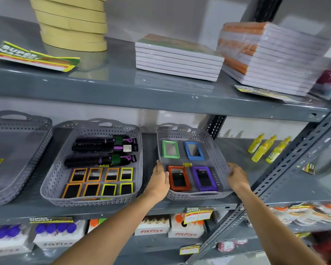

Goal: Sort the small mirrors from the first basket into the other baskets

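Observation:
A grey perforated basket (212,150) on the middle shelf holds a green-framed mirror (170,149), a blue one (194,150), a red one (178,177) and a purple one (203,177). My left hand (159,179) grips its left rim and my right hand (237,177) grips its right rim. To the left, a larger grey basket (52,180) holds several orange and yellow framed mirrors (101,181) in two rows, behind them three black and purple hairbrushes (101,150).
Another grey basket (17,150) sits at the far left. Yellow bottles (268,149) stand right of the held basket. The shelf above carries tape rolls (73,25) and notebook stacks (178,58). A metal upright (287,173) runs on the right. Boxes fill the shelf below.

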